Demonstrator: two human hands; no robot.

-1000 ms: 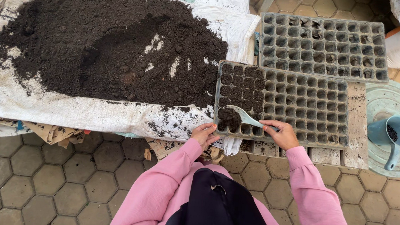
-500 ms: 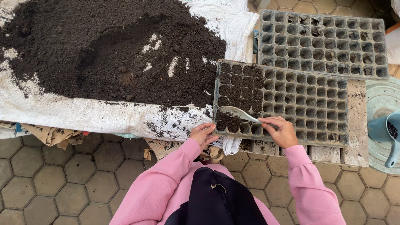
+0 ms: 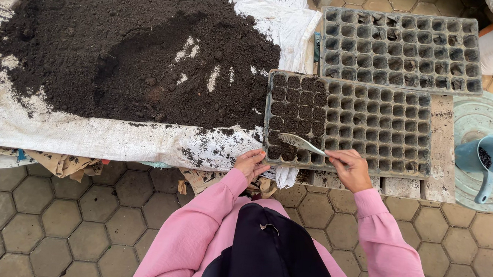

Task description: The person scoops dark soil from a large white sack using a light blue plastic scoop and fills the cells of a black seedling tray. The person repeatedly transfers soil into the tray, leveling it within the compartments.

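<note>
Over near seed tray (image 3: 374, 124), right hand (image 3: 349, 168) grips spoon (image 3: 300, 142).

Even, diffuse daylight; bright overall. No hard shadows, only soft shade beneath hands and sleeves. White sheet (image 3: 108, 137) near overexposed, mild glare. Dark soil (image 3: 128, 49) retains texture. Sharp focus throughout; slight wide-angle stretch at corners. No motion blur.

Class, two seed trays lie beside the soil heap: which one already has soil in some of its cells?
The nearer seed tray, under the spoon in the right hand: its leftmost cells are filled. The farther tray looks unfilled.
</note>
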